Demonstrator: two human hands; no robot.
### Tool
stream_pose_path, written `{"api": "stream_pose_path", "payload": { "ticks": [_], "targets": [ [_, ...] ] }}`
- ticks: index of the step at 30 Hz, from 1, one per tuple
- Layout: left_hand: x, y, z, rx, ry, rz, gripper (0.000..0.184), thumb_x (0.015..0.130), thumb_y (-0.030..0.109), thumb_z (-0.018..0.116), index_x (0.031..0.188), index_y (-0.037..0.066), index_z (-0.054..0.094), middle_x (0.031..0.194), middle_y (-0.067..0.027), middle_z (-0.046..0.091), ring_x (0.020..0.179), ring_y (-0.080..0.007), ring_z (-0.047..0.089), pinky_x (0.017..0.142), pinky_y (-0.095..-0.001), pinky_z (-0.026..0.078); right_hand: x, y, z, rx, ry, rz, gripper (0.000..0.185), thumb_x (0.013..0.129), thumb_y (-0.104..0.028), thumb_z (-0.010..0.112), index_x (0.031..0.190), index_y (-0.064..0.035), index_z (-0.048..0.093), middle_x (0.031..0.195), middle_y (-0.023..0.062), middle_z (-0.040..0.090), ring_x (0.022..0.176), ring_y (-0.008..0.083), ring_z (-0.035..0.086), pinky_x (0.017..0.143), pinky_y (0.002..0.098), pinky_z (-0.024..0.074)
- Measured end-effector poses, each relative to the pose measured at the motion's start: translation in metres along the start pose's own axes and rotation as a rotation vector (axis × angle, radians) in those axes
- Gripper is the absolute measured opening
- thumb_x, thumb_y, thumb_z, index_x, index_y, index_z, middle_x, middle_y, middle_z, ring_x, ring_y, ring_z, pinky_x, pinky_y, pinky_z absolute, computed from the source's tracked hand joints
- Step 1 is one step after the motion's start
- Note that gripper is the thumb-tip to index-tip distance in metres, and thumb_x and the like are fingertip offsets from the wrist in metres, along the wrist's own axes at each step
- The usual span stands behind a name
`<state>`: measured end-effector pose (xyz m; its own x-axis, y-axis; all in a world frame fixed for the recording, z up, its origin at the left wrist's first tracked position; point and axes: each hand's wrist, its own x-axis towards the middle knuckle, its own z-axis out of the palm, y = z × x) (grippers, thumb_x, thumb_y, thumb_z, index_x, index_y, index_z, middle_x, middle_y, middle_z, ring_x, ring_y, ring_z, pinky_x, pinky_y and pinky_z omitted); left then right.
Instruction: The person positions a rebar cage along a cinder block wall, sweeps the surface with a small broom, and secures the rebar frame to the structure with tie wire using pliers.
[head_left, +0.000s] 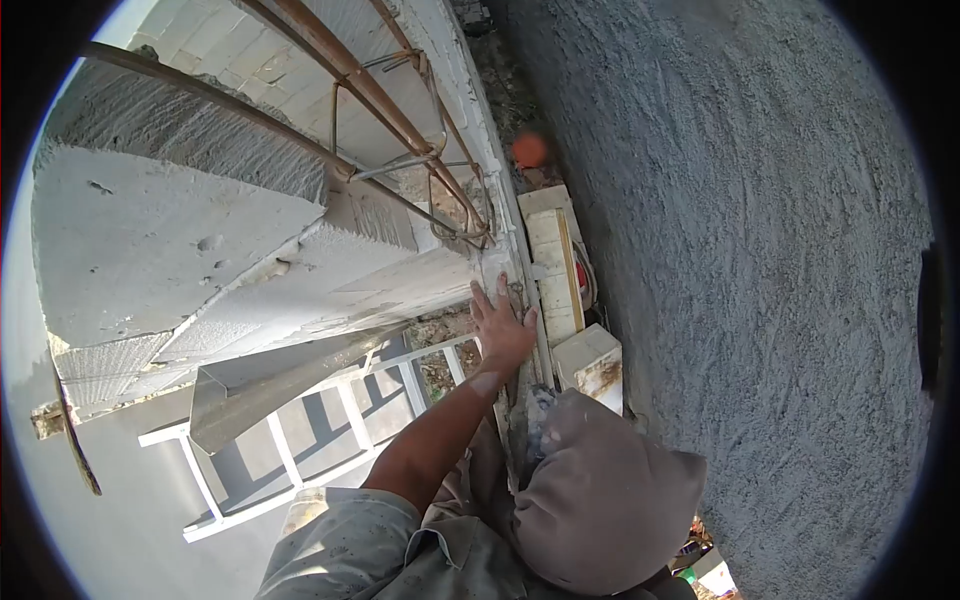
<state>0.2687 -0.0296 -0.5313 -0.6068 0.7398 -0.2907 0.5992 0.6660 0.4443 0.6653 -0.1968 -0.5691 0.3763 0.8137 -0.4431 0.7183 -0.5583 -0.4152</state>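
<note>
My left hand [502, 328] is stretched out with its fingers spread, laid on the narrow pale top edge of a block wall [494, 268]. It holds nothing. Just beyond my fingertips, rusty steel rebar [400, 125] tied with wire stirrups rises from the wall. A bulge of brownish-grey cloth [610, 490] covers the space to the right of my forearm; what lies under it is hidden. My right hand does not show.
A white ladder [350, 415] leans below on the left, beside a bent grey sheet [235, 405]. Pale blocks [590, 362] lie in the gap on the right, near a blurred orange object [530, 150]. A rough plastered wall [760, 250] bounds the right side.
</note>
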Motion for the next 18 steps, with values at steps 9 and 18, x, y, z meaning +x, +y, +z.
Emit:
{"api": "stream_pose_path", "payload": {
  "ticks": [9,18],
  "targets": [
    [-0.003,-0.002,-0.002,-0.042,-0.034,-0.052,0.086,0.084,0.04,0.068,0.152,0.024,0.019,0.153,-0.0321,0.007,0.135,-0.0562,0.021,0.108,-0.0616,0.026,0.167,-0.309,-0.005,0.13,-0.17,-0.777,0.023,0.093,-0.01,0.055,0.107,0.0031,0.068,0.103,0.0198,0.07,0.097,0.0286,0.068,0.087,0.0341,0.0498],
    [-0.002,-0.004,-0.008,-0.099,-0.04,-0.063,0.086,0.083,0.044,0.068,0.152,0.029,0.02,0.155,-0.0281,0.007,0.139,-0.053,0.016,0.109,-0.0609,0.025,0.113,-0.381,0.044,0.217,-0.257,-0.821,0.022,0.092,-0.014,0.059,0.105,-0.0001,0.07,0.103,0.0187,0.07,0.094,0.0286,0.069,0.084,0.0328,0.0504]
  ]
}}
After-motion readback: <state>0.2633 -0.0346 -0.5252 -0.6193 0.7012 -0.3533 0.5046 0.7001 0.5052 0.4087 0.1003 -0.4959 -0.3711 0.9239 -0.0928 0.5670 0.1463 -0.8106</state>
